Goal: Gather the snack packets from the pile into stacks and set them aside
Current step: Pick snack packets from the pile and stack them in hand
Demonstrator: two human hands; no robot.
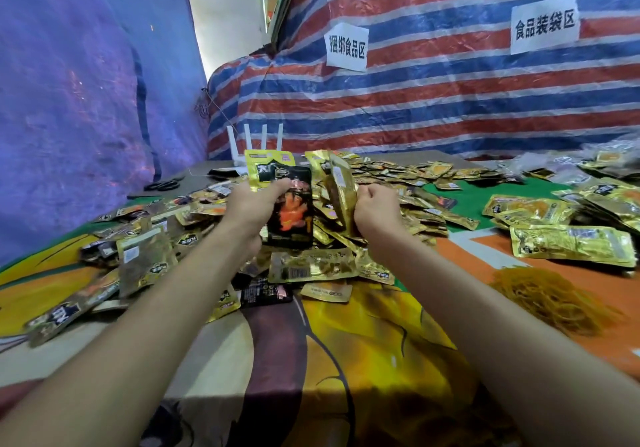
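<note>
— Though both hands are raised over the pile (311,266), can you tell how many snack packets each one has?
— Not exactly. The left hand (251,200) grips a black packet (292,211) with an orange-red picture, thumb laid across its front. A gold packet (258,169) stands behind it, and there may be more that I can't count. The fingers themselves are hidden behind the packets.
— And the right hand (375,204)?
— It is curled into a fist with its back toward the camera, clutching a fan of gold packets (341,186) that stand upright on edge. How the fingertips pinch them is out of sight.
— Where is the rest lying?
— The loose pile spreads over the printed cloth (363,342), below and beyond the hands and off to the left. At the right are gold bundles (571,242), the farthest cut off by the frame edge.
— Anything else hard to read?
— Print on the packets is too small. A heap of yellow rubber bands (550,301) sits near the right forearm, and a white router (256,145) is half hidden behind the held packets. Scissors (162,185) lie at the far left.
</note>
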